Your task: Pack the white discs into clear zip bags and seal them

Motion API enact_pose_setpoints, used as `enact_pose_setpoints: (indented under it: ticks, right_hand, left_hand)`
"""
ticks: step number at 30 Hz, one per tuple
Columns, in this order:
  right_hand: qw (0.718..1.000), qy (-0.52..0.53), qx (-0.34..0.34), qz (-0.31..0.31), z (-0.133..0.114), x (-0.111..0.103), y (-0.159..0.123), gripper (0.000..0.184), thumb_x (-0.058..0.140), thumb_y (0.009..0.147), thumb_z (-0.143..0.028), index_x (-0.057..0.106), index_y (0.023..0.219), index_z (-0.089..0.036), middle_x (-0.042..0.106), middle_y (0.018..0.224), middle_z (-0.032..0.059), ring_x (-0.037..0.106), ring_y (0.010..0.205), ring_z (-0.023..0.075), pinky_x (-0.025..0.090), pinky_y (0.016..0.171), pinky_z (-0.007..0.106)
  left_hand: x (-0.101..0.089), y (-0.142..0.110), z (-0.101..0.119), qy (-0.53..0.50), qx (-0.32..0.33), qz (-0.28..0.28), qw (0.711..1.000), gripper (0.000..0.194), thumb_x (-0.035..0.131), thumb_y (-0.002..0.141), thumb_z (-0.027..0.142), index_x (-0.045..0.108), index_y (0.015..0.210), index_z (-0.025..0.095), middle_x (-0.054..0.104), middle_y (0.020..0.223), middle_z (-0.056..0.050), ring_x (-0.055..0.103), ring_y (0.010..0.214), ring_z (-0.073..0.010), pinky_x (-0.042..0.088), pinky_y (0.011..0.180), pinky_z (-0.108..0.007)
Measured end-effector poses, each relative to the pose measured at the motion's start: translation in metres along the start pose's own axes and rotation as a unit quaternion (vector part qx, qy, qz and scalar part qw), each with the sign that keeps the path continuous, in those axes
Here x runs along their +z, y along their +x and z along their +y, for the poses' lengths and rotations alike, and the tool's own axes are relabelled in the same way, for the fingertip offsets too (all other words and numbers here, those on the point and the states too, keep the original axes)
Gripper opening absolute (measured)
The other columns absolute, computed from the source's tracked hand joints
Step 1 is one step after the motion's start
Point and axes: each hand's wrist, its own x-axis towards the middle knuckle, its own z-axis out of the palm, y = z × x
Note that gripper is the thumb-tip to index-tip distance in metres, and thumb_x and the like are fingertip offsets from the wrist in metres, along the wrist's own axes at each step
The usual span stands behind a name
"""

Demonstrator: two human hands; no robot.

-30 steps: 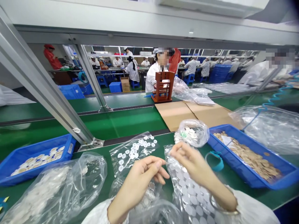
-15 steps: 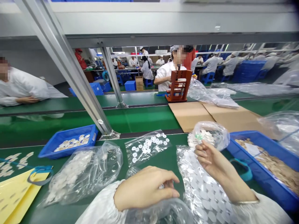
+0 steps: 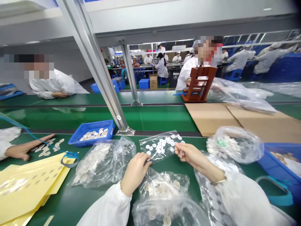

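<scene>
A flat clear bag (image 3: 143,141) with white round discs (image 3: 162,144) lies between and beyond my hands. My left hand (image 3: 136,171) is at its near left corner, thumb and fingers drawn together; what they hold is hidden. At the bag's right edge, my right hand (image 3: 191,157) is closed in a pinch on something small that I cannot make out. Just below my hands is an open clear bag (image 3: 164,185) of whitish round pieces, with more crumpled plastic (image 3: 169,210) in front. Under my right forearm runs a bag of larger white discs (image 3: 213,194).
To the left are a filled clear bag (image 3: 94,163), a blue tray (image 3: 81,138) of pieces, yellow sheets (image 3: 21,185) and another person's hand (image 3: 25,147). Rightward are a knotted-looking bag (image 3: 228,144), a blue bin (image 3: 270,157) and a teal band (image 3: 277,191). A metal post (image 3: 98,62) rises ahead.
My right hand has moved left from the bag at the right to the flat disc bag. My left hand has drawn forward to that bag's corner. The view has swung left, showing another person's hand.
</scene>
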Motion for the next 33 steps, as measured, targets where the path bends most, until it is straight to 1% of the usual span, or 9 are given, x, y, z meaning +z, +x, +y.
enact_pose_setpoints:
  ticks: [3, 6, 10, 14, 16, 19, 22, 25, 33]
  right_hand:
    - [0.995, -0.095, 0.012, -0.021, 0.008, 0.006, 0.012, 0.039, 0.054, 0.082, -0.053, 0.045, 0.067, -0.017, 0.042, 0.053, -0.007, 0.029, 0.042, 0.0028, 0.019, 0.037, 0.017]
    - [0.992, -0.127, 0.014, -0.024, 0.019, 0.011, 0.016, 0.028, 0.046, 0.084, -0.046, 0.044, 0.076, -0.02, 0.04, 0.05, -0.0091, 0.024, 0.039, 0.0047, 0.013, 0.039, 0.019]
    - [0.983, -0.176, -0.04, -0.028, 0.034, 0.014, 0.015, 0.013, 0.038, 0.087, -0.031, 0.046, 0.087, -0.02, 0.045, 0.05, -0.0084, 0.035, 0.045, 0.0085, 0.025, 0.047, 0.022]
    - [0.96, -0.259, -0.102, -0.037, 0.044, 0.013, 0.018, 0.016, 0.032, 0.089, -0.023, 0.048, 0.091, -0.019, 0.053, 0.055, -0.0055, 0.05, 0.059, 0.012, 0.037, 0.067, 0.027]
    - [0.959, -0.263, -0.094, -0.041, 0.045, 0.014, 0.018, 0.017, 0.034, 0.088, -0.022, 0.05, 0.091, -0.019, 0.055, 0.055, -0.0047, 0.05, 0.059, 0.0126, 0.036, 0.067, 0.027]
    - [0.966, -0.246, -0.069, -0.05, 0.04, 0.019, 0.017, 0.017, 0.039, 0.088, -0.028, 0.052, 0.09, -0.018, 0.055, 0.054, -0.0043, 0.043, 0.052, 0.0109, 0.03, 0.055, 0.025]
    - [0.972, -0.222, -0.03, -0.068, 0.031, 0.025, 0.014, 0.025, 0.042, 0.089, -0.04, 0.051, 0.084, -0.017, 0.053, 0.051, -0.0044, 0.032, 0.043, 0.0082, 0.021, 0.047, 0.025]
    - [0.974, -0.21, -0.02, -0.083, 0.026, 0.029, 0.019, 0.029, 0.041, 0.089, -0.044, 0.05, 0.08, -0.018, 0.051, 0.047, -0.005, 0.026, 0.039, 0.0075, 0.018, 0.045, 0.025]
    - [0.967, -0.223, -0.102, -0.07, 0.02, 0.043, 0.045, 0.018, 0.058, 0.083, -0.033, 0.059, 0.072, -0.019, 0.063, 0.063, -0.001, 0.048, 0.058, 0.0115, 0.031, 0.059, 0.025]
  left_hand:
    - [0.013, 0.012, -0.011, 0.04, 0.016, 0.011, 0.999, 0.008, 0.059, 0.086, 0.023, 0.06, 0.092, 0.018, 0.062, 0.095, -0.005, 0.058, 0.093, -0.0233, 0.047, 0.076, -0.034]
    - [0.018, 0.018, -0.014, 0.064, 0.063, 0.008, 0.996, 0.005, 0.058, 0.087, 0.022, 0.06, 0.088, 0.017, 0.06, 0.094, -0.006, 0.056, 0.091, -0.0225, 0.047, 0.073, -0.033]
    - [0.019, 0.02, -0.016, 0.107, 0.13, 0.004, 0.986, 0.023, 0.042, 0.095, 0.02, 0.062, 0.085, 0.016, 0.061, 0.09, -0.008, 0.054, 0.086, -0.0217, 0.045, 0.073, -0.035]
    - [0.015, 0.018, -0.02, 0.095, 0.154, -0.017, 0.983, 0.029, 0.038, 0.096, 0.022, 0.065, 0.088, 0.016, 0.062, 0.09, -0.008, 0.055, 0.086, -0.0207, 0.046, 0.074, -0.034]
    - [0.011, 0.017, -0.023, 0.049, 0.139, -0.012, 0.989, 0.028, 0.038, 0.096, 0.022, 0.066, 0.091, 0.017, 0.063, 0.091, -0.007, 0.056, 0.088, -0.0195, 0.047, 0.076, -0.033]
    - [0.005, 0.017, -0.029, -0.007, 0.083, 0.04, 0.996, 0.025, 0.041, 0.095, 0.022, 0.065, 0.092, 0.018, 0.064, 0.093, -0.006, 0.056, 0.091, -0.0191, 0.047, 0.082, -0.034]
    - [0.003, 0.019, -0.036, -0.013, 0.025, 0.104, 0.994, 0.02, 0.045, 0.092, 0.021, 0.064, 0.095, 0.017, 0.064, 0.098, -0.007, 0.056, 0.097, -0.0212, 0.047, 0.088, -0.038]
    - [0.01, 0.021, -0.043, -0.003, 0.005, 0.124, 0.992, 0.018, 0.048, 0.091, 0.02, 0.063, 0.101, 0.017, 0.062, 0.105, -0.008, 0.055, 0.104, -0.0229, 0.047, 0.092, -0.041]
    - [0.036, 0.022, -0.052, 0.064, 0.051, 0.136, 0.987, 0.018, 0.053, 0.089, 0.021, 0.064, 0.104, 0.018, 0.06, 0.113, -0.009, 0.054, 0.112, -0.0265, 0.049, 0.093, -0.042]
